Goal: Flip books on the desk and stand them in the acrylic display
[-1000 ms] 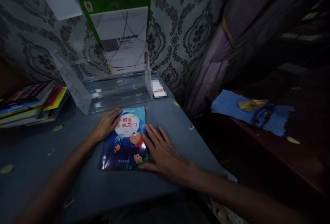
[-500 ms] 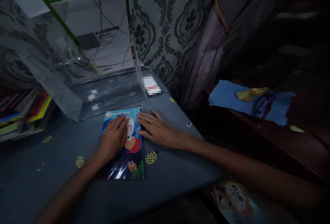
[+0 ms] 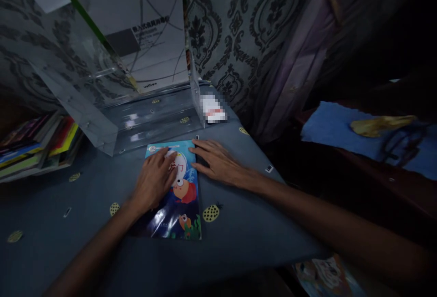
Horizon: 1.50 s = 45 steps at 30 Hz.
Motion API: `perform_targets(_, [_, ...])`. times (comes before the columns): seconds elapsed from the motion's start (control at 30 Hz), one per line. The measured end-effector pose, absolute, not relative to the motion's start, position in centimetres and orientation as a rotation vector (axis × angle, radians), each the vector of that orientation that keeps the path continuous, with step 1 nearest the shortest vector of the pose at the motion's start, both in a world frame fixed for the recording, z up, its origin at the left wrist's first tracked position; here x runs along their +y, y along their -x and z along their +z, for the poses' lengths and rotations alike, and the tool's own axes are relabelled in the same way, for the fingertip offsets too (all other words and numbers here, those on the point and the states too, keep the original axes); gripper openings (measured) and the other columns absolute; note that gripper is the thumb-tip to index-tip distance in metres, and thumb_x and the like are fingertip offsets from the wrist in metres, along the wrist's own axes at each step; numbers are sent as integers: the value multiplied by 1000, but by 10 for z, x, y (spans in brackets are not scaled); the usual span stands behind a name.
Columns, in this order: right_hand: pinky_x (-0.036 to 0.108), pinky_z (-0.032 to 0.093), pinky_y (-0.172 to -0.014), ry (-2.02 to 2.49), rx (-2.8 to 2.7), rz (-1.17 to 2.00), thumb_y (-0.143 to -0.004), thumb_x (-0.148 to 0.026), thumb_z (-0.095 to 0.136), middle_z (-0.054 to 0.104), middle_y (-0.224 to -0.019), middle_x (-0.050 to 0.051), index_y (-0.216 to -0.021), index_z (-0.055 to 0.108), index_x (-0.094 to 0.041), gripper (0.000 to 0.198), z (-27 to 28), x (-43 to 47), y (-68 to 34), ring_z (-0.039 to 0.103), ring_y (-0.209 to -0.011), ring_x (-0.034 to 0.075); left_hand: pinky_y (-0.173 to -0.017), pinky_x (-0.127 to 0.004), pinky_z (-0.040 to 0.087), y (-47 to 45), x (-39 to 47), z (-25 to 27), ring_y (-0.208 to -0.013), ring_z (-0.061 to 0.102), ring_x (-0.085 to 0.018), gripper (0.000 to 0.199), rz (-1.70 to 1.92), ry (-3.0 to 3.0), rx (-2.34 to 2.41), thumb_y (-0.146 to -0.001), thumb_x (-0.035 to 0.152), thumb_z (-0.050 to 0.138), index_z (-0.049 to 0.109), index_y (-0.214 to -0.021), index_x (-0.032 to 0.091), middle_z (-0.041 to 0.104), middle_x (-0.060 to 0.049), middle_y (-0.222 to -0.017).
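One closed, glossy blue paper book with cartoon fish point(image 3: 184, 192) lies on the grey-blue patterned table point(image 3: 246, 238), before the clear plastic rack point(image 3: 97, 130). It is down flat; clearing both hands from it is not yet done. The left hand point(image 3: 154, 179) rests spread on its cover, the right hand point(image 3: 218, 162) lies loosely extended at its edge, neither grasping. One pile of multicoloured books point(image 3: 39, 149) lies left of the rack.
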State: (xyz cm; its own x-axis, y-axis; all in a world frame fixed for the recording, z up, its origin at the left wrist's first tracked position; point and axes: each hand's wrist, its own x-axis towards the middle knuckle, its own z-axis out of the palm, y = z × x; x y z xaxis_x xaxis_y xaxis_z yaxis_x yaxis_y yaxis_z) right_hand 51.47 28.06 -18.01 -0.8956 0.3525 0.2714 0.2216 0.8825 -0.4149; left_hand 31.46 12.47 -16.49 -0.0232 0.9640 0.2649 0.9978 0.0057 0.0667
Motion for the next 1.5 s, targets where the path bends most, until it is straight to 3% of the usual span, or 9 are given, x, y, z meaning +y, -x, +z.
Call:
perform_targets(0.13, [57,36,-119,404,-2684,533,-102,-45,53,52,-155,16,-141,59,-18,47,-180,282,-514,46,-144,32,-111,-55,45,-286,122,-161,-136,53,-36,60,-307,1922,-2317,-102,58,44,50,-142,14,54,-21,-149])
perform_targets(0.27, [55,39,-116,442,-2694,521,-100,-47,55,53,-153,16,-146,54,-15,56,-179,282,-512,47,-140,32,-112,-52,44,-271,122,-164,-134,56,-34,64,-371,1904,-2330,-102,63,37,52,-139,12,58,-20,-145])
perform_targets(0.37, [54,38,-116,462,-2712,516,-100,-47,55,53,-153,16,-149,50,-13,59,-179,282,-511,46,-140,32,-111,-51,45,-272,123,-163,-134,56,-34,62,-345,1891,-2317,-103,60,37,52,-140,12,57,-20,-146])
perform_targets(0.5, [55,36,-116,452,-2708,502,-102,-50,50,52,-155,15,-147,53,-16,56,-182,283,-511,45,-142,32,-114,-61,38,-288,119,-154,-141,48,-40,54,-184,1900,-2268,-105,48,39,55,-139,10,56,-23,-147])
perform_targets(0.77, [56,36,-115,445,-2694,460,-104,-55,45,50,-156,13,-144,55,-16,56,-186,283,-510,45,-141,32,-122,-56,35,-362,66,-139,-145,47,-28,40,-257,2704,-1803,-106,33,44,58,-143,28,57,-7,-151])
perform_targets(1.0, [55,34,-117,436,-2704,457,-104,-51,48,50,-157,15,-145,55,-14,55,-186,282,-510,44,-142,33,-126,-54,30,-379,32,-143,-142,52,-25,40,-361,2746,-1615,-103,22,50,58,-142,22,66,-8,-142])
perform_targets(1.17, [53,36,-117,428,-2715,407,-105,-52,44,50,-157,15,-145,54,-14,56,-184,281,-513,45,-144,31,-125,-53,33,-383,31,-148,-141,53,-25,39,-348,2691,-1635,-102,24,51,61,-139,21,67,-8,-140])
perform_targets(1.5, [57,25,-125,503,-2849,390,-100,-61,50,37,-163,21,-154,42,-7,77,-176,266,-518,28,-155,35,-120,-50,39,-387,31,-152,-136,57,-24,34,-554,2606,-1605,-98,18,56,62,-132,18,71,-9,-133])
